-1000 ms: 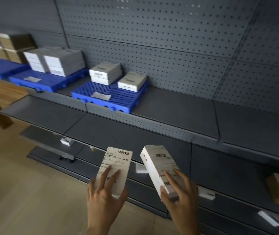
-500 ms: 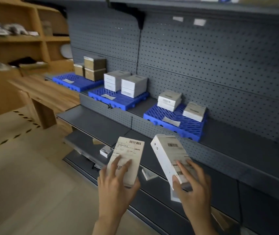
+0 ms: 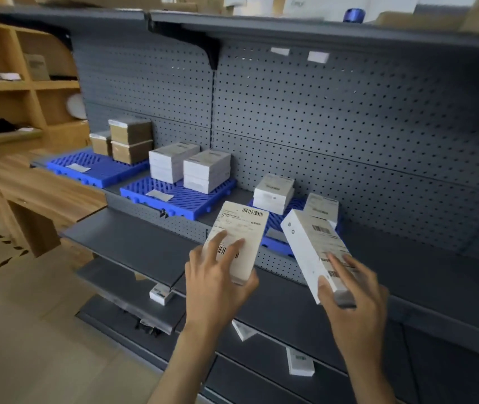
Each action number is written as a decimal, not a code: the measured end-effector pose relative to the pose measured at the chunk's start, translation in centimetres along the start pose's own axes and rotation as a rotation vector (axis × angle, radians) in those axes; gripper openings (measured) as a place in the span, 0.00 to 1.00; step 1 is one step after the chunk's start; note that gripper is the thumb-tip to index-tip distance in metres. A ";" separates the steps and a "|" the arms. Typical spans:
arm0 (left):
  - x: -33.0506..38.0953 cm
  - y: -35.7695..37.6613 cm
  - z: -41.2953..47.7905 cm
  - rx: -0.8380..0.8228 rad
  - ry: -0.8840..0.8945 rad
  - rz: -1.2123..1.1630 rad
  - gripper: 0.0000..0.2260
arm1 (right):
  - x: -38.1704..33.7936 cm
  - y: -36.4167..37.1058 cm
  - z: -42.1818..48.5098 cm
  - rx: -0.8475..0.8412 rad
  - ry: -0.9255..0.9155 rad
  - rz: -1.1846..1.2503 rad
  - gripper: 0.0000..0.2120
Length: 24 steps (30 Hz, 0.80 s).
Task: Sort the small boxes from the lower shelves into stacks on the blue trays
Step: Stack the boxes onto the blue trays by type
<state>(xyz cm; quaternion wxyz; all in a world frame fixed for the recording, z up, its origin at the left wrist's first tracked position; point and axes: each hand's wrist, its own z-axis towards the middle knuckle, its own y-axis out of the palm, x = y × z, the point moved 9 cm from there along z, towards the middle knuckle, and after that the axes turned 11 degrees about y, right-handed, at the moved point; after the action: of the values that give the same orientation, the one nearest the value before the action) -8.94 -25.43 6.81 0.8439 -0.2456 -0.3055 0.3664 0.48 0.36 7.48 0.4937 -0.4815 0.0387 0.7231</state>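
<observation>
Moved: both boxes raised, now in front of the nearest blue tray (image 3: 295, 205).
Left hand (image 3: 215, 290): fingers (image 3: 220, 243) clamped on the labelled box (image 3: 242, 228), held in air.
Right hand (image 3: 355, 304): fingers (image 3: 344, 268) clamped on the tilted white box (image 3: 308, 246).
Tray: bears a two-box stack (image 3: 273, 191).

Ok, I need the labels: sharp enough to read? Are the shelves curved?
Head view: barcodes show on the flat white box in the left hand and long white box in the right hand, small print blurred; grey metal top shelf bows, lens distortion.
</observation>
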 end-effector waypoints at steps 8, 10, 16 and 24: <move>4.8 8.9 10.2 -0.059 0.156 -0.044 0.26 | 4.3 -1.7 6.3 0.183 0.091 -0.132 0.21; 6.1 11.4 12.3 -0.096 0.167 -0.053 0.27 | 5.7 -2.2 7.5 0.206 0.116 -0.158 0.22; 9.2 18.1 16.8 -0.185 0.204 -0.064 0.28 | 10.4 -3.4 9.9 0.291 0.216 -0.221 0.22; 11.2 25.0 19.6 -0.363 0.130 -0.051 0.31 | 13.6 -4.8 9.4 0.303 0.280 -0.250 0.23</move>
<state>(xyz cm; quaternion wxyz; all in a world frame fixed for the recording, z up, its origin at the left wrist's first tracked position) -28.21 2.16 8.20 0.8128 -0.4091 -0.3172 0.2672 -2.79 16.98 4.49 0.6359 -0.4986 0.1551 0.5684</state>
